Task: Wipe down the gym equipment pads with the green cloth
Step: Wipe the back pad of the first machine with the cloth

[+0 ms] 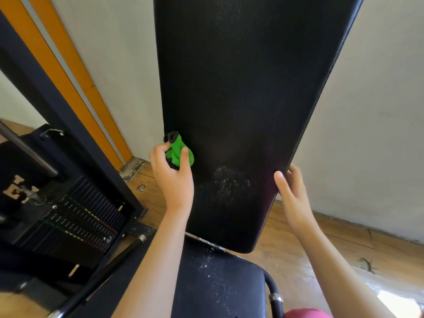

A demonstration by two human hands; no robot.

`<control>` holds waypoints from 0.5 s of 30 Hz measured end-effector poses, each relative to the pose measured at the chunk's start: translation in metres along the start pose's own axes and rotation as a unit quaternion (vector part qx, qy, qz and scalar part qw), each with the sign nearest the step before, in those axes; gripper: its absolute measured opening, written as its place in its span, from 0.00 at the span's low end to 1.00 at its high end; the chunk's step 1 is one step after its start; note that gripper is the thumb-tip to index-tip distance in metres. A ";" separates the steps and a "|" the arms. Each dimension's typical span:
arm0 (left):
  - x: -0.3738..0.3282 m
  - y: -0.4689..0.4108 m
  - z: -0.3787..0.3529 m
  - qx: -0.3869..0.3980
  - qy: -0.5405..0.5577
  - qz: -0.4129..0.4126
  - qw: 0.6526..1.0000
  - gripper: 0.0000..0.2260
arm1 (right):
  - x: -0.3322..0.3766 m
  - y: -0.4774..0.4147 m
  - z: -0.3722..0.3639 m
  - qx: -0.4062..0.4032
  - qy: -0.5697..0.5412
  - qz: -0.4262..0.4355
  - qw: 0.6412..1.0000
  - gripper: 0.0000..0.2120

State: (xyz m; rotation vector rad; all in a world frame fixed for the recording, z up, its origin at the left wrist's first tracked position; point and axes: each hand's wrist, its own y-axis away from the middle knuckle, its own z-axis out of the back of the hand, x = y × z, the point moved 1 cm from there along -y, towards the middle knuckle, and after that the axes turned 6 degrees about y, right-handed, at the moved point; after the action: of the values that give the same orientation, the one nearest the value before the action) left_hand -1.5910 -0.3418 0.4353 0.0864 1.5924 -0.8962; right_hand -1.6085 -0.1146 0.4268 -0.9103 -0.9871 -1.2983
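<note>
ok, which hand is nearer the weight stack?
Left. The left hand, gripping the green cloth, is at the back pad edge facing the weight stack; the right hand holds the opposite edge.

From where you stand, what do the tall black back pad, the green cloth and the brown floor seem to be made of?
The tall black back pad looks like vinyl or faux leather: fine pebbled grain, dull sheen. The bunched green cloth seems soft microfibre or knit: it folds thickly. The brown floor appears wood or laminate plank: grain lines and seams.
</note>
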 end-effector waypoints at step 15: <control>0.064 0.102 0.007 -0.032 -0.021 0.232 0.972 0.07 | -0.007 -0.004 0.007 0.026 -0.007 -0.009 1.000 0.33</control>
State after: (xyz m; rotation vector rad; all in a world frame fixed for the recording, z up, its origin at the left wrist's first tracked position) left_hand -1.5476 -0.3017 0.3296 0.3754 1.4737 -0.4777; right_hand -1.6131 -0.1060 0.4221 -0.8743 -1.0377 -1.2775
